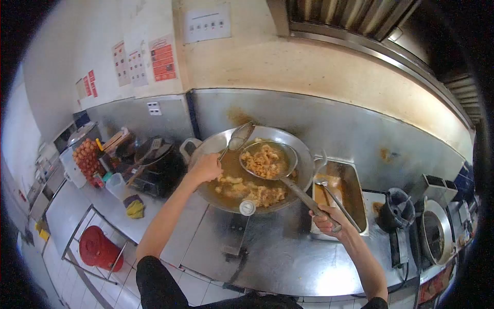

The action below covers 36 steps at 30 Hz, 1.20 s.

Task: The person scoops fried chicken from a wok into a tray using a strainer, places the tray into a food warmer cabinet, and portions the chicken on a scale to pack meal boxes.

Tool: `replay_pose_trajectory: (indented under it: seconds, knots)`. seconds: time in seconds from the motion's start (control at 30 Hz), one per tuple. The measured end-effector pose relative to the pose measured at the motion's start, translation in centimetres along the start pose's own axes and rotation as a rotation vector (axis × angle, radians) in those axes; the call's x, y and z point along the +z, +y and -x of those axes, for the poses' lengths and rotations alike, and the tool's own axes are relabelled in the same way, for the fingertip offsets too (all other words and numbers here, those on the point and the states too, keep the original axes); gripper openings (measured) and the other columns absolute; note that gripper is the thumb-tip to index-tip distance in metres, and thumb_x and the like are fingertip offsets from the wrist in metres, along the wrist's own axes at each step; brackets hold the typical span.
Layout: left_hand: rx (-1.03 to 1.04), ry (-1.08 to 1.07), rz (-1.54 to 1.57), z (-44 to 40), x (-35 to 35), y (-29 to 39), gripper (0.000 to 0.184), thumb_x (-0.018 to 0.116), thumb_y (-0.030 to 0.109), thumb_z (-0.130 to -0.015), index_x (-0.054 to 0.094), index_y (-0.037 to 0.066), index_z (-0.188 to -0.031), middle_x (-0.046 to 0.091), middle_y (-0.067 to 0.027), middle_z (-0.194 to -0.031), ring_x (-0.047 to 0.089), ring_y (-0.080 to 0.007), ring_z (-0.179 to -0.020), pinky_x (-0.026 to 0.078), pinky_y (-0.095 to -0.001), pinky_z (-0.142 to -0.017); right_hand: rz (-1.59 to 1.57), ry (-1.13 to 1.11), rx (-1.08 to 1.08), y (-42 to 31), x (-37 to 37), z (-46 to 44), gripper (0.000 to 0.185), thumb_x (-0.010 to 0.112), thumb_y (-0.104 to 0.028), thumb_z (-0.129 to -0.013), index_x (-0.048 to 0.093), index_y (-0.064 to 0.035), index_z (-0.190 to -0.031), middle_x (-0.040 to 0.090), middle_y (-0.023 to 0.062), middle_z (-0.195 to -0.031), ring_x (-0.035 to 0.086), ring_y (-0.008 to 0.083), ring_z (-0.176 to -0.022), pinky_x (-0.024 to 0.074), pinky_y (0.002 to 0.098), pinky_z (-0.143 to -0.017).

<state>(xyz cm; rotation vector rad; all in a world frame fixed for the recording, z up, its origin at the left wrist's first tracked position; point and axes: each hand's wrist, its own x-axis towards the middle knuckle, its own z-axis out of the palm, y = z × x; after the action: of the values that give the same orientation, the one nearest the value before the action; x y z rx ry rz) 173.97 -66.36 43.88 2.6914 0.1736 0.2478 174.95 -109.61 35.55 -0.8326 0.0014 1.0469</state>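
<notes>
A wide metal wok (pixel 302 149) holds brownish oil with battered, fried-looking pieces (pixel 265 195) in it. My right hand (pixel 327 221) is closed round the long handle of a round strainer (pixel 296 157). Golden fried pieces (pixel 266 160) sit in the strainer, which is over the wok. At the wok's left side, my left hand (pixel 207 168) grips a smaller skimmer (pixel 241 136), its head near the far rim. A round dial thermometer (pixel 247 207) is at the wok's near rim.
Right of the wok stands a rectangular metal tray (pixel 364 206) of brownish liquid, with a ladle (pixel 334 198) across it. Farther right are a dark container (pixel 399 206) and a large pan (pixel 436 232). A black pot (pixel 154 159) stands left; a red bucket (pixel 98 250) is below.
</notes>
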Motion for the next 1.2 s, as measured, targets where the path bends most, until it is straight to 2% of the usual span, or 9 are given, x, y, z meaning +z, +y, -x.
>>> replay_pose_trajectory:
  seconds: [0.13, 0.23, 0.3, 0.37, 0.57, 0.63, 0.77, 0.93, 1.2]
  knots:
    - [-0.071, 0.056, -0.336, 0.7, 0.0, -3.7, 0.024, 0.057, 0.013, -0.075, 0.065, -0.007, -0.086, 0.066, -0.0252, -0.075, 0.068, -0.0373, -0.082, 0.054, -0.047, -0.074, 0.075, -0.029, -0.026, -1.1, -1.4, 0.4, 0.037, 0.044, -0.036, -0.099, 0.05, -0.0003, -0.103, 0.041, -0.0028, -0.057, 0.037, 0.0066, -0.038, 0.0303, 0.0228, -0.032]
    - [-0.166, 0.008, -0.305, 2.5, -0.1, -5.2, 0.023, 0.056, 0.011, -0.072, 0.066, -0.008, -0.077, 0.066, -0.0251, -0.074, 0.068, -0.0378, -0.077, 0.054, -0.0454, -0.076, 0.225, -0.004, -0.058, -2.8, -1.3, 1.3, 0.036, 0.045, -0.039, -0.099, 0.05, -0.0026, -0.102, 0.041, -0.0022, -0.057, 0.037, 0.0075, -0.038, 0.0332, 0.025, -0.033]
    - [-0.237, -0.073, -0.23, 3.2, 0.2, -6.5, 0.023, 0.056, 0.011, -0.072, 0.066, -0.009, -0.076, 0.066, -0.0254, -0.075, 0.068, -0.0371, -0.074, 0.055, -0.0439, -0.073, 0.514, 0.319, -0.044, -4.4, -0.7, 2.3, 0.033, 0.041, -0.036, -0.1, 0.051, -0.0047, -0.1, 0.043, -0.0033, -0.057, 0.037, 0.0073, -0.038, 0.0297, 0.0254, -0.032]
    - [-0.309, -0.147, -0.148, 4.0, 0.3, -6.7, 0.023, 0.055, 0.012, -0.073, 0.065, -0.009, -0.075, 0.066, -0.0257, -0.075, 0.068, -0.0365, -0.07, 0.055, -0.0423, -0.071, 0.712, 0.35, -0.081, -6.7, -2.5, 2.9, 0.033, 0.042, -0.037, -0.1, 0.051, -0.0053, -0.099, 0.043, -0.003, -0.057, 0.038, 0.0085, -0.038, 0.0324, 0.0262, -0.034]
    - [-0.382, -0.284, 0.246, 7.2, 1.2, -5.7, 0.024, 0.05, 0.009, -0.08, 0.06, -0.012, -0.083, 0.066, -0.0236, -0.076, 0.066, -0.0263, -0.057, 0.054, -0.0358, -0.052, 1.245, 0.517, 0.093, -12.6, 0.9, 8.1, 0.035, 0.044, -0.036, -0.1, 0.054, -0.0023, -0.099, 0.046, -0.001, -0.056, 0.043, 0.0096, -0.038, 0.0374, 0.027, -0.035]
    - [-0.505, -0.345, 0.433, 7.8, 0.9, -4.7, 0.014, 0.048, 0.004, -0.079, 0.055, -0.006, -0.085, 0.067, -0.0167, -0.084, 0.057, -0.0165, -0.052, 0.05, -0.0311, -0.047, 1.335, 0.453, 0.259, -14.8, 0.9, 9.3, 0.036, 0.044, -0.041, -0.099, 0.056, -0.0068, -0.1, 0.049, -0.0014, -0.058, 0.048, 0.0094, -0.039, 0.041, 0.0268, -0.035]
    - [-0.537, -0.401, 0.585, 10.0, 0.4, -3.9, 0.01, 0.049, 0.006, -0.081, 0.053, -0.003, -0.079, 0.066, -0.0173, -0.088, 0.053, -0.0144, -0.056, 0.048, -0.0283, -0.05, 1.192, 0.313, 0.385, -16.0, 0.4, 9.4, 0.04, 0.038, -0.041, -0.1, 0.056, -0.0053, -0.103, 0.046, -0.0025, -0.055, 0.044, 0.0084, -0.038, 0.0383, 0.0262, -0.034]
    - [-0.531, -0.304, 0.91, 12.1, 1.2, -3.6, 0.013, 0.052, 0.014, -0.086, 0.05, 0.002, -0.088, 0.065, -0.016, -0.089, 0.053, -0.0145, -0.057, 0.046, -0.028, -0.05, 0.977, 0.3, 0.466, -13.2, 3.7, 9.7, 0.04, 0.034, -0.041, -0.101, 0.052, -0.0054, -0.106, 0.04, -0.0047, -0.054, 0.039, 0.0089, -0.036, 0.0333, 0.0271, -0.032]
    - [-0.542, -0.253, 0.93, 12.5, 2.0, -2.2, 0.017, 0.046, 0.01, -0.09, 0.051, -0.003, -0.099, 0.064, -0.0142, -0.089, 0.054, -0.0133, -0.056, 0.048, -0.0276, -0.048, 0.635, 0.213, 0.407, -5.0, 6.8, 8.7, 0.04, 0.032, -0.038, -0.102, 0.045, -0.0024, -0.112, 0.039, -0.0018, -0.059, 0.043, 0.0122, -0.038, 0.0366, 0.028, -0.034]
